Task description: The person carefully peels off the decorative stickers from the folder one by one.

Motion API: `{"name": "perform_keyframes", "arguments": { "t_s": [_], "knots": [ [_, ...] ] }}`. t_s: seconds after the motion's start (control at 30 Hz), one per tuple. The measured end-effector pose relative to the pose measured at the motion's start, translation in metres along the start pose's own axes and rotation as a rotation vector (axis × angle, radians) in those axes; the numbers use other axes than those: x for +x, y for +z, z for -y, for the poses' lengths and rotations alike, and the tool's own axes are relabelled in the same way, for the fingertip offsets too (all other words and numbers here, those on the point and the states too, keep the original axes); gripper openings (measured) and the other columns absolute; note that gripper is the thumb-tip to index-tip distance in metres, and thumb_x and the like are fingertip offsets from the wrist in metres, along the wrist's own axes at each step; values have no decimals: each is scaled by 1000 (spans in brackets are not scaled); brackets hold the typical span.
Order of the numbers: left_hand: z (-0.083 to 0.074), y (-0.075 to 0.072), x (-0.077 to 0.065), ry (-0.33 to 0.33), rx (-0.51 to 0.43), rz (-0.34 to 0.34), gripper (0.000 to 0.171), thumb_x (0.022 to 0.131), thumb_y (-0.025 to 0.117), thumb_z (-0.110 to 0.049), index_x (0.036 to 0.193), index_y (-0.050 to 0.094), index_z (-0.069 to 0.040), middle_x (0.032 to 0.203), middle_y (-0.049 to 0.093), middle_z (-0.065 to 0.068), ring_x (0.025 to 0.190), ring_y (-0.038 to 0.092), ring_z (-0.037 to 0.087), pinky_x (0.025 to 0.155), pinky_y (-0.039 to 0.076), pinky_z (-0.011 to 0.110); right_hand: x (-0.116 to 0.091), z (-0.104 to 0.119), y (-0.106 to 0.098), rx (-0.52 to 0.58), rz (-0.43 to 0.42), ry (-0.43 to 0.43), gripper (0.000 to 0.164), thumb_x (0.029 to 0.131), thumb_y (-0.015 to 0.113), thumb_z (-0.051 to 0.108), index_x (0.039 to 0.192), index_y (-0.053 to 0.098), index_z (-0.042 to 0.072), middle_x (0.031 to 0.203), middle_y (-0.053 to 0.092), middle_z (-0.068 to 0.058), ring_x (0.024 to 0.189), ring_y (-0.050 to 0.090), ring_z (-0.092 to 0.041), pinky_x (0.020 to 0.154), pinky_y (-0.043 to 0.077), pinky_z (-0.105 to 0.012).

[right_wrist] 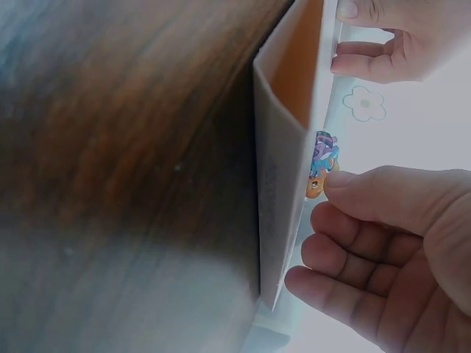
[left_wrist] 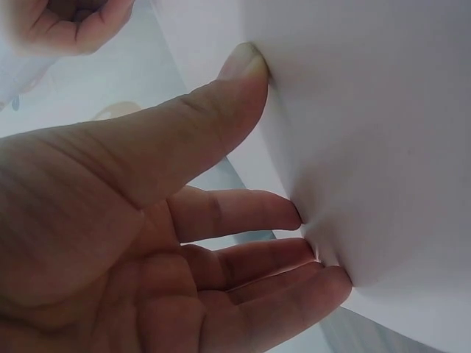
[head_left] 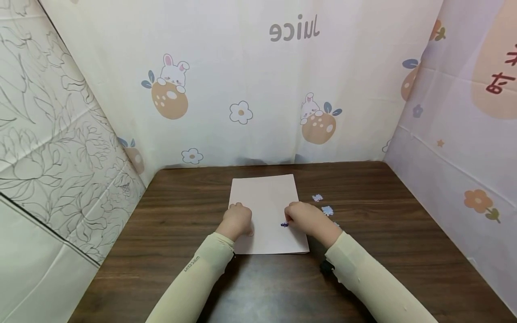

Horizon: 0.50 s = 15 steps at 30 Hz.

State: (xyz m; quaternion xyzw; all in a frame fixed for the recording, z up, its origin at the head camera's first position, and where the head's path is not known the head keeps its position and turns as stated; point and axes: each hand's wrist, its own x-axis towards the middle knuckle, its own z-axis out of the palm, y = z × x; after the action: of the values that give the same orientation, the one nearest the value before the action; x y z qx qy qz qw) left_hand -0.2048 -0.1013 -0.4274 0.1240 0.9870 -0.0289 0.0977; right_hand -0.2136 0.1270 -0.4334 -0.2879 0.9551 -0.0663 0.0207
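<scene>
A white flat rectangular board or thin box (head_left: pixel 266 197) lies on the table between my hands; its thick side edge shows in the right wrist view. My left hand (head_left: pixel 237 220) rests on its left part, thumb and fingertips pressing the white surface with nothing held. Over its right part, my right hand (head_left: pixel 308 218) pinches a small cartoon piece (right_wrist: pixel 322 165) between thumb and index finger. That piece is printed in purple, blue and orange, and I cannot tell whether it is a puzzle piece or a sticker. The other right fingers are curled below the thumb.
Right of the white board, small light-blue irregular pieces (head_left: pixel 317 197) lie on the dark wooden table (head_left: pixel 181 211); one is partly hidden behind my right hand. Printed curtains (head_left: pixel 242 67) with rabbits, fruit and flowers surround the table at the back and sides.
</scene>
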Motion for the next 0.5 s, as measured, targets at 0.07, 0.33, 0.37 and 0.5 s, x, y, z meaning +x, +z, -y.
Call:
{"name": "perform_keyframes", "arguments": {
  "t_s": [0.07,0.33,0.37,0.5],
  "knots": [
    [0,0,0,0,1,1,53,76,90,-40,108,76,-1,111,66,19,103,60,33,83,56,44,0,0,0,3,8,0,15,93,74,9,80,67,14,78,58,2,67,51,-12,60,47,-30],
    [0,1,0,-3,0,0,55,74,91,-40,108,76,0,109,67,19,103,60,33,83,56,43,-2,2,-1,2,20,-6,15,94,73,10,81,68,14,78,58,3,67,51,-11,61,48,-29],
    [0,1,0,-4,0,2,54,75,91,-40,108,76,0,110,67,19,103,60,33,83,57,43,-2,2,-1,1,18,-9,15,94,73,10,80,68,14,78,58,3,67,51,-11,61,48,-29],
    [1,1,1,-6,2,4,52,76,90,-40,107,76,-1,110,66,18,103,60,33,82,57,43,-4,2,-3,1,13,-15,16,94,73,10,80,68,14,78,58,3,67,51,-11,60,47,-29]
  ]
}}
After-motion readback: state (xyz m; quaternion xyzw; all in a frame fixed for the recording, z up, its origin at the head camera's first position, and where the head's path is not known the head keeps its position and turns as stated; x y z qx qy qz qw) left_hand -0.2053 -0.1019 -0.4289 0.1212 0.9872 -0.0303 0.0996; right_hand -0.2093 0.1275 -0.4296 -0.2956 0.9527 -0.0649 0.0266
